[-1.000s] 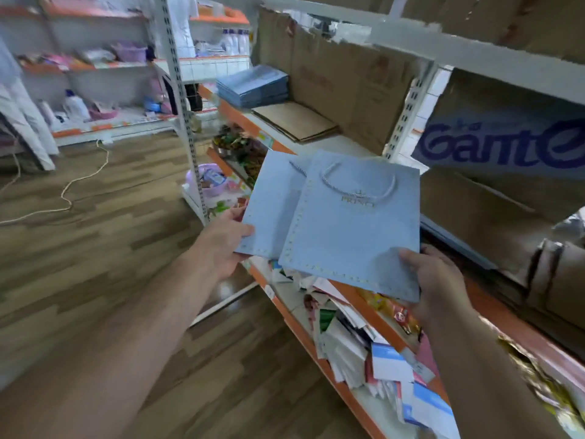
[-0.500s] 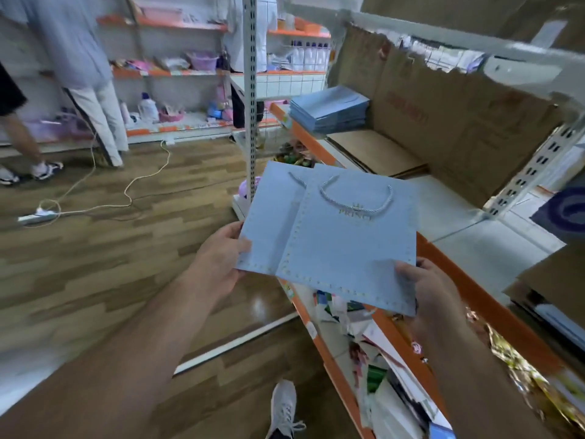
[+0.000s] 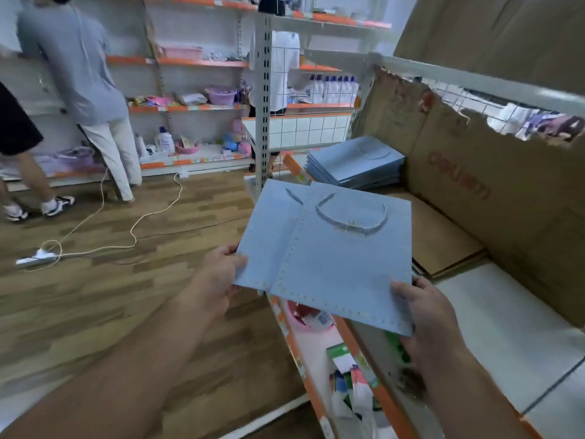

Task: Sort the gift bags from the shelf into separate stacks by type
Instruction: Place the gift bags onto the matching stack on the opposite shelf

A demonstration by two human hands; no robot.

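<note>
Well, I'm holding two flat pale-blue gift bags fanned out in front of me, above the orange front edge of the shelf (image 3: 506, 327). The front gift bag (image 3: 342, 274) lies over the right part of the rear gift bag (image 3: 269, 226). It shows a twisted cord handle, a small gold mark I can't read, and a dotted border. My left hand (image 3: 221, 274) pinches the rear bag's lower left corner, thumb on top and fingers underneath. My right hand (image 3: 424, 315) grips the front bag's lower right corner the same way.

Further back on the shelf sits a stack of matching blue bags (image 3: 354, 166). A stack of flat brown paper pieces (image 3: 443, 245) lies nearer, partly hidden behind the bags I hold. A torn cardboard wall (image 3: 506, 198) with red lettering stands along the back of the shelf.

Below my hands, the lower shelf (image 3: 316, 340) holds a jumble of colourful packets (image 3: 351, 378). To my left, a white power strip (image 3: 38, 256) lies on the wooden floor (image 3: 95, 296), and two people stand at the far shelves.
</note>
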